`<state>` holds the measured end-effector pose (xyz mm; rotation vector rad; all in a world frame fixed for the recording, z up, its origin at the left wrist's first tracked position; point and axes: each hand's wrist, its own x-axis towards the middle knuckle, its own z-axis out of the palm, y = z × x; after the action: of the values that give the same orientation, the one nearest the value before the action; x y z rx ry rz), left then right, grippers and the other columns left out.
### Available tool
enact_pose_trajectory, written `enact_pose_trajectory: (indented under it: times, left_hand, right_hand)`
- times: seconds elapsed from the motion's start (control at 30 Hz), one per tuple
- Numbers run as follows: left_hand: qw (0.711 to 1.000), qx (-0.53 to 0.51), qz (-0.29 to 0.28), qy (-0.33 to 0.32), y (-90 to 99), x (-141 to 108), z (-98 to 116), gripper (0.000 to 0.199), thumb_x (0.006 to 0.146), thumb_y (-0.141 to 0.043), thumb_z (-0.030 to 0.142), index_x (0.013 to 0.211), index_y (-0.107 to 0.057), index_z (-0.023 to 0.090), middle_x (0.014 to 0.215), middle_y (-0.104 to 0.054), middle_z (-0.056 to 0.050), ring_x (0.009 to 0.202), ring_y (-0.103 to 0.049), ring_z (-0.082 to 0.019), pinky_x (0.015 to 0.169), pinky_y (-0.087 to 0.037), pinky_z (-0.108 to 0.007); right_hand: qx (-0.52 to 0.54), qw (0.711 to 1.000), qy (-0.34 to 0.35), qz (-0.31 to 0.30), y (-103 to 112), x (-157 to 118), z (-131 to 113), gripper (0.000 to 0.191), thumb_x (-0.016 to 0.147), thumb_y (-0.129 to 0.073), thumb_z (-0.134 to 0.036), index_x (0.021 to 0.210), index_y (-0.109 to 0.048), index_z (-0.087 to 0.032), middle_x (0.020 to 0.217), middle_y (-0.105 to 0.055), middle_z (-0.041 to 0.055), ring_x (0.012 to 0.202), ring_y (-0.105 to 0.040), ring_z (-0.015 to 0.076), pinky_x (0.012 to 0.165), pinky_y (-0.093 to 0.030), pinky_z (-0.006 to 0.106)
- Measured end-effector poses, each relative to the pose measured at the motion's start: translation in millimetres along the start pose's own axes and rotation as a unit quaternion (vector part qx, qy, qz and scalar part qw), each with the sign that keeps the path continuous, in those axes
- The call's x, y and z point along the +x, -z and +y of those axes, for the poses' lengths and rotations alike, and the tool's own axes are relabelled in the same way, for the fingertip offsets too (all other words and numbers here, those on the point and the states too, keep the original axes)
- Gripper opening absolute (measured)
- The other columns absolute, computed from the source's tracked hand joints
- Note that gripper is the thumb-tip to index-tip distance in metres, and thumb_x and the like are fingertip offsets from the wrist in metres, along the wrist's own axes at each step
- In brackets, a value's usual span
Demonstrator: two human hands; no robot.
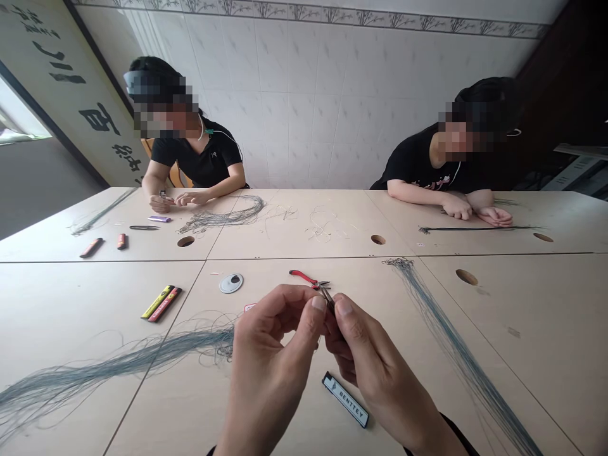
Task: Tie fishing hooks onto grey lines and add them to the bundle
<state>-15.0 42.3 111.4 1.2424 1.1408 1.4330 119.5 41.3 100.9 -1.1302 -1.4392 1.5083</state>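
My left hand [270,361] and my right hand [370,373] meet above the pale table, their fingertips pinching a small dark metal piece [328,299]. Red-handled pliers [304,277] lie just beyond, their steel jaws reaching my fingertips; I cannot tell whether either hand holds them. A long bundle of grey-green thin line [118,358] runs from near my left hand. Another bundle [456,342] stretches down the right side. Below my hands lies a black-and-white BENTLEY-labelled strip [346,399].
A round grey disc [231,283] and yellow and red packets [161,303] lie left. Across the table, one person's hands [161,202] work near tangled line [223,216]. Another person's folded arms [475,211] rest beyond. The table has round holes [377,239].
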Motion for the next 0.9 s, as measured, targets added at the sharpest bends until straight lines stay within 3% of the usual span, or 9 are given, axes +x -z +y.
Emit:
enact_pose_trajectory:
  times: [0.2, 0.9]
  left_hand:
    - [1.0, 0.012, -0.001, -0.001, 0.8, 0.0, -0.8, 0.021, 0.095, -0.068, 0.028, 0.077, -0.069, 0.019, 0.067, -0.069, 0.003, 0.06, -0.066, -0.009, 0.058, -0.054, -0.014]
    - [1.0, 0.016, 0.003, -0.004, 0.1, 1.0, 1.9, 0.019, 0.093, -0.071, 0.026, 0.075, -0.069, 0.019, 0.064, -0.069, 0.003, 0.058, -0.065, -0.008, 0.056, -0.054, -0.013]
  right_hand:
    - [0.021, 1.0, 0.0, 0.003, 0.3, 1.8, 0.5, 0.046, 0.107, -0.032, -0.063, 0.085, -0.043, -0.024, 0.072, -0.03, -0.0055, 0.058, -0.022, 0.0116, 0.05, -0.029, 0.024]
    - [-0.016, 1.0, 0.003, 0.002, 2.0, 0.8, -2.6, 0.044, 0.108, -0.034, -0.059, 0.085, -0.044, -0.023, 0.075, -0.035, -0.0039, 0.062, -0.028, 0.012, 0.051, -0.033, 0.023]
